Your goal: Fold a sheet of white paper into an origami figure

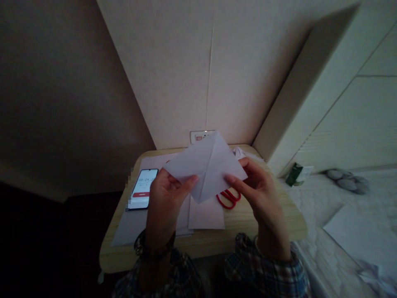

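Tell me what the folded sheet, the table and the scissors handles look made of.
Folded sheet: thin white paper, matte, holding sharp creases between left hand and right hand. Table: pale wood or wood-look laminate, with faint grain and rounded edge. Scissors handles: probably red plastic, smooth loops.

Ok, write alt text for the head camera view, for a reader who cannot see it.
The left hand and right hand pinch a folded white paper above a small wooden table in a dim room. On the table lie loose white sheets, a lit phone and red-handled scissors.
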Demonstrator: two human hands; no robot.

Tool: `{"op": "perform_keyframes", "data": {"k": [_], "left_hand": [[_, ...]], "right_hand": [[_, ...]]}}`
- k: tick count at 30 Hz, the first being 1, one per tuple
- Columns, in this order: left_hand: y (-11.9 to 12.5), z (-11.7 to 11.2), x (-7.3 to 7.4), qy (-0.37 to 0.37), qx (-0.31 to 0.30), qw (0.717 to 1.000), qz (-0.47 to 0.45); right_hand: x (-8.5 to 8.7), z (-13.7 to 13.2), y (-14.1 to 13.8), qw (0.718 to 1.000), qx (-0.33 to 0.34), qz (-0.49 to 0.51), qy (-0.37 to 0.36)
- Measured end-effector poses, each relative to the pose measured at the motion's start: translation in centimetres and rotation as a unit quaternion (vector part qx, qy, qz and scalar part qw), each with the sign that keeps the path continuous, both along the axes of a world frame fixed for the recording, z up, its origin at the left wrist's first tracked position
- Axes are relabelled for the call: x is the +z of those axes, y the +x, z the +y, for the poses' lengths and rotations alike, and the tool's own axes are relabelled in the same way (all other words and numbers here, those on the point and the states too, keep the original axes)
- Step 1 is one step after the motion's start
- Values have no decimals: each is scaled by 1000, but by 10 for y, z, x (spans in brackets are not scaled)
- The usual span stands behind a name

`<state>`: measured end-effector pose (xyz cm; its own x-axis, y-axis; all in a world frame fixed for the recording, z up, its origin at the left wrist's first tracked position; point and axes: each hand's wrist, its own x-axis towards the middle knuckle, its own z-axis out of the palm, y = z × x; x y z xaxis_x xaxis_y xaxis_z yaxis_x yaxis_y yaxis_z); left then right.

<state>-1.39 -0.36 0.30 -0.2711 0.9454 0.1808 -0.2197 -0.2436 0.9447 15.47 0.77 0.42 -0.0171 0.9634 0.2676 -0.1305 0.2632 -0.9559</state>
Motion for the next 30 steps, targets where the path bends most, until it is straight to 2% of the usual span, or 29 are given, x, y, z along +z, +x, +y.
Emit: {"op": "perform_keyframes", "data": {"k": [4,10,14,17,21,23,30], "left_hand": [[-3,-1,-2,-7,-7,1000,13],[1,-4,0,-26,-43,998,25],[6,-5,2,-25,-49,998,7],[8,-5,3,-30,-54,998,-9],[9,-7,3,-29,-51,998,-20],[8,-7,2,-30,-47,998,-27],[5,-3,0,-50,-7,998,-33]], "right_hand": [[3,-2,1,999,8,-28,22],[1,-3,-1,995,-44,-81,32],[2,-6,-2,987,-78,-104,96],[2,-7,0,968,-96,-151,177],[2,-8,7,920,-43,-218,322],[3,-8,11,902,-5,-236,362],[8,-9,16,879,90,-284,371]]}}
